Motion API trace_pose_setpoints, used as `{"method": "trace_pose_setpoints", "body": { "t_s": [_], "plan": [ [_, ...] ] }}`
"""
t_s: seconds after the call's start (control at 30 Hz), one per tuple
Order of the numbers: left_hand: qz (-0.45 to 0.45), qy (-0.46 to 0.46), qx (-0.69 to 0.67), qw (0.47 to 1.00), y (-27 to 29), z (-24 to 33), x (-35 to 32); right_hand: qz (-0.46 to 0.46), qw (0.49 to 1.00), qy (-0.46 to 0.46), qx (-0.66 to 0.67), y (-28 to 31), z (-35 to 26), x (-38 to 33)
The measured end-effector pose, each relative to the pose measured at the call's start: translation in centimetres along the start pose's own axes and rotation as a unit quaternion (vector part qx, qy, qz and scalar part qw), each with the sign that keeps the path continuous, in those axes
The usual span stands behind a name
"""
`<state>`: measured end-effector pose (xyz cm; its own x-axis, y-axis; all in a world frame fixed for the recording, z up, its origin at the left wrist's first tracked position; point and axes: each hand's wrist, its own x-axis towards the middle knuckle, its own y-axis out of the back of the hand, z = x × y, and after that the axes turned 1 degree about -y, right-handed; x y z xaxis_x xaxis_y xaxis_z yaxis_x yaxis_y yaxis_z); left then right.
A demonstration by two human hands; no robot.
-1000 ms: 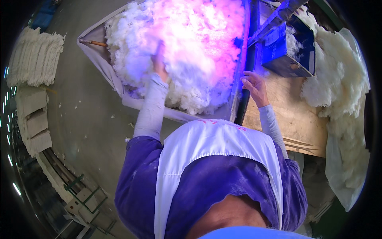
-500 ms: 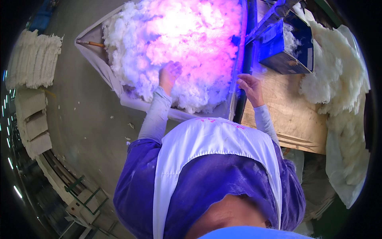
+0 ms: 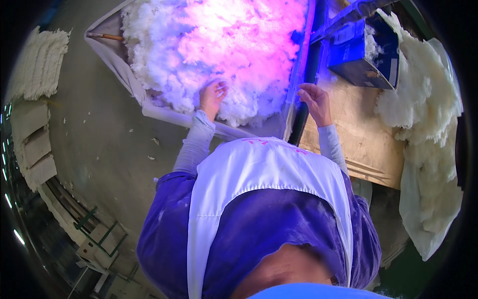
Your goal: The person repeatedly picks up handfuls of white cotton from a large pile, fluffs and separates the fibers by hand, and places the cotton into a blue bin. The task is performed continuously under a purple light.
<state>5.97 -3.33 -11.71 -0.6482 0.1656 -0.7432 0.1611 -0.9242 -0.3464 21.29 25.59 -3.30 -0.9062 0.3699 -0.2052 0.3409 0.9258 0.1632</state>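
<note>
A broad heap of fluffy white fibre (image 3: 164, 60), like loose cotton, lies in a cloth-lined bin (image 3: 172, 117) under violet-pink light. My left hand (image 3: 213, 99) is over the near edge of the heap, its fingers loosely curled and apart, with nothing visible in them. Beside the bin's dark right-hand rail (image 3: 300, 117) is my right hand (image 3: 317, 104), thumb and forefinger brought together in a pinch. Whatever those fingertips hold, if anything, is too small to make out.
A wooden board (image 3: 363, 134) adjoins the rail on the right, with an open dark box (image 3: 366, 55) holding some fibre. Beyond hangs a large cream fibre mass (image 3: 423, 114) over plastic sheeting. Stacked white batts (image 3: 40, 65) stand at far left; a stick (image 3: 104, 36) shows in the bin's corner.
My left hand has turned so its curled fingers show, drawn slightly off the fibre. The right hand stays by the rail, still pinched. The whole view has shifted a little.
</note>
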Motion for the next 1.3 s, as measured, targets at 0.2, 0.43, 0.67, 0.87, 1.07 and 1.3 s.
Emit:
{"method": "trace_pose_setpoints", "body": {
  "t_s": [0.2,0.43,0.67,0.87,1.07,1.3],
  "plan": [
    [0.023,-0.065,-0.018,0.997,1.1,3.2,1.6,0.062,0.997,-0.028,0.029,1.8,2.0,-3.0],
    [-0.017,-0.113,-0.012,0.993,-1.2,3.9,1.2,0.148,0.986,-0.074,0.036,5.6,3.2,-6.9],
    [-0.009,-0.102,0.0,0.995,-3.3,-0.9,-0.7,0.168,0.983,-0.067,0.029,11.0,4.4,-7.6],
    [-0.046,-0.097,-0.021,0.994,-4.4,-4.3,-2.5,0.192,0.979,-0.04,0.048,16.7,6.3,-8.2],
    [-0.045,-0.107,-0.044,0.992,-6.9,-6.1,-4.9,0.336,0.932,-0.002,-0.132,26.0,2.9,-9.3],
    [-0.034,-0.106,-0.05,0.993,-8.3,-5.7,-6.8,0.495,0.728,0.097,-0.464,38.4,-5.6,-5.9]
  ]
}}
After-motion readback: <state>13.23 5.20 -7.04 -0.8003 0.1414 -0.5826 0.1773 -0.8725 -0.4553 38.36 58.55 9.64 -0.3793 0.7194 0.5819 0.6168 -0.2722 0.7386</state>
